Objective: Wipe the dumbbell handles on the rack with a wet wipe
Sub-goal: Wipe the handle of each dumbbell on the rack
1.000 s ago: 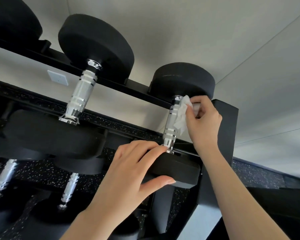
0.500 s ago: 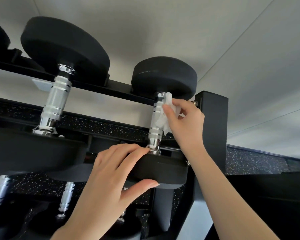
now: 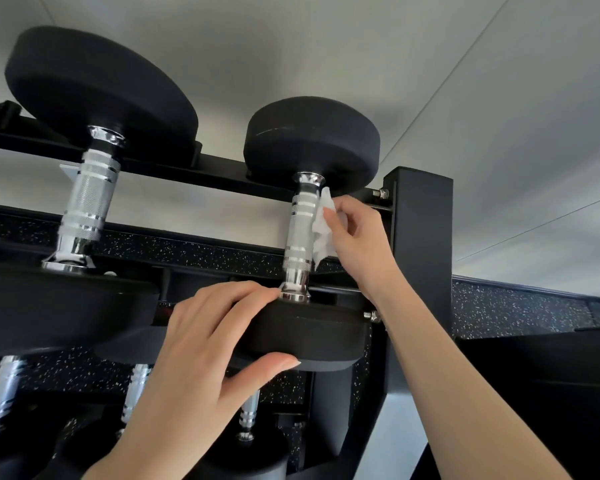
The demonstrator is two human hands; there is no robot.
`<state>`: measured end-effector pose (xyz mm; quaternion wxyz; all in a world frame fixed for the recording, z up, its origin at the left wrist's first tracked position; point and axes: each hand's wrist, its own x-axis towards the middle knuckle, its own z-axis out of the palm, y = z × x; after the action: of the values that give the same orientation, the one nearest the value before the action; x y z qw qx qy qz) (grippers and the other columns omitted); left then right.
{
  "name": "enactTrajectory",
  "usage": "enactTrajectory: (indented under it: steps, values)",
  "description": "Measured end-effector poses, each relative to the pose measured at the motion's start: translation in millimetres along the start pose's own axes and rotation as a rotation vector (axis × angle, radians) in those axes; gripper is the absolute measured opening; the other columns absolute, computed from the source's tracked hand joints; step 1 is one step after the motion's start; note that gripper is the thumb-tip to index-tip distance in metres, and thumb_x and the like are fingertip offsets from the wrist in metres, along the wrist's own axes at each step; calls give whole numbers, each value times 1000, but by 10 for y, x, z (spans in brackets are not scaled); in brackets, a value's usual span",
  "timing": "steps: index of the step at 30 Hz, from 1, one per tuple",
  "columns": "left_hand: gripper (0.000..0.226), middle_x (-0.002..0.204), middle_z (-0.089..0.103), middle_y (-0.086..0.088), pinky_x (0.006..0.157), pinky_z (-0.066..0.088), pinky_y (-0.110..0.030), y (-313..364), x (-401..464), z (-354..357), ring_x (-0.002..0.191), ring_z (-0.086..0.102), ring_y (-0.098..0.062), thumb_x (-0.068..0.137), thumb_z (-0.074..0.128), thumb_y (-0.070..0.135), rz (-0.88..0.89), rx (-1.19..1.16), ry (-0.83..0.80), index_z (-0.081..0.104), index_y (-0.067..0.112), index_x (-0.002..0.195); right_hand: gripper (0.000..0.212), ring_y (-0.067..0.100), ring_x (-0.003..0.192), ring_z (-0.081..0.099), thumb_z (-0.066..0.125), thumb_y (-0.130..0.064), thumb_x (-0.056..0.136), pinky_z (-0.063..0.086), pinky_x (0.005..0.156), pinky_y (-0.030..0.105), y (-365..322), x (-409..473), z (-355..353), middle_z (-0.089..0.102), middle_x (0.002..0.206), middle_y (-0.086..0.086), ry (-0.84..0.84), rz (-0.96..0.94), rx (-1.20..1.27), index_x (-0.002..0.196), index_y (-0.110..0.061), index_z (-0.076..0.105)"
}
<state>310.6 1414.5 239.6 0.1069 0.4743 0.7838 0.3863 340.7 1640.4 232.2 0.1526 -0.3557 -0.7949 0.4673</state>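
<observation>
Pale wall (image 3: 361,57) fills the background behind a black dumbbell rack (image 3: 421,237), with speckled dark flooring (image 3: 520,310) visible lower down.

Wet wipe (image 3: 321,223): white, crumpled, pressed against the right side of the chrome handle (image 3: 298,233) of the rightmost top-tier dumbbell (image 3: 310,143). Contact zone is the knurled middle and the ringed section above it.

Right hand (image 3: 357,244): fingers closed on the wipe, pinching it against the handle; forearm runs down to the lower right of the view.

Left hand (image 3: 201,344): grasping the near head (image 3: 312,337) of the same dumbbell, fingers laid over its top face beside the handle collar, thumb under the lower edge.

That dumbbell sits at the right end of the top tier, just beside the rack's upright post; two bolts (image 3: 380,194) show at the post.

Larger dumbbell (image 3: 97,88) sits to the left on the same tier, its handle bare. Lower tier: several more chrome handles (image 3: 4,389), partly hidden behind the left arm.
</observation>
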Motion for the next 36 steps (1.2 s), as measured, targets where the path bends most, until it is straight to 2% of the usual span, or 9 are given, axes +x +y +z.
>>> enactTrajectory:
  steps: [4, 11, 15, 17, 20, 22, 26, 31, 36]
  values:
    - [55, 126, 43, 20, 104, 19, -13, 22, -2, -13, 122, 30, 10, 90, 38, 63, -16, -1, -15, 50, 26, 128, 16, 11, 66, 46, 49, -13, 94, 36, 59, 17, 117, -105, -27, 52, 70, 0, -60, -45, -205, 82, -6, 58]
    - [53, 125, 42, 23, 103, 17, -10, 65, -6, -19, 120, 29, 13, 89, 39, 62, -31, 12, -13, 49, 28, 128, 18, 13, 62, 44, 52, -10, 92, 34, 58, 4, 334, -290, -280, 56, 72, 9, 123, -71, -422, 80, 1, 59]
    - [54, 125, 41, 22, 104, 16, -9, 96, -27, -14, 120, 27, 15, 89, 40, 62, -49, 23, -3, 49, 27, 129, 21, 27, 66, 48, 55, -9, 89, 32, 60, 9, 313, -352, -396, 55, 70, 17, 180, -109, -451, 75, 6, 56]
    - [55, 125, 40, 24, 104, 16, -9, 107, -42, -11, 120, 27, 15, 89, 39, 62, -58, 22, -2, 49, 27, 130, 20, 24, 64, 46, 56, -10, 88, 32, 59, 13, 243, -352, -381, 51, 64, 9, 169, -121, -406, 75, 4, 57]
    - [55, 126, 37, 27, 104, 15, -7, 120, -57, -9, 120, 27, 16, 89, 38, 62, -67, 24, 2, 47, 29, 131, 7, 6, 65, 48, 56, -15, 89, 34, 60, 1, 99, -285, -270, 51, 69, -10, 141, -102, -271, 86, -10, 60]
    - [55, 126, 36, 27, 103, 15, -7, 126, -59, -11, 120, 27, 16, 89, 37, 64, -69, 25, 3, 46, 30, 132, 11, -1, 70, 49, 56, -19, 90, 34, 61, -1, 9, -196, -176, 57, 82, -10, 137, -76, -181, 99, -14, 61]
    - [53, 126, 38, 25, 103, 16, -7, 139, -62, -12, 120, 24, 19, 89, 38, 62, -64, 31, 8, 45, 31, 132, 16, -1, 73, 50, 55, -20, 91, 37, 62, 1, -120, -32, -36, 57, 87, -12, 171, -89, -98, 105, -14, 60]
    - [53, 127, 38, 23, 103, 16, -6, 139, -60, -8, 120, 24, 19, 89, 39, 60, -67, 23, 7, 45, 30, 131, 12, -6, 55, 46, 58, -15, 89, 36, 55, 6, -171, -17, 49, 47, 68, -14, 236, -170, -25, 100, -10, 55]
    - [53, 128, 41, 21, 102, 18, -8, 128, -47, -3, 122, 24, 16, 90, 39, 60, -59, 28, 2, 47, 28, 131, 7, -8, 53, 45, 57, -13, 90, 36, 53, 7, -124, -13, 105, 47, 67, -14, 251, -165, -38, 96, -11, 60]
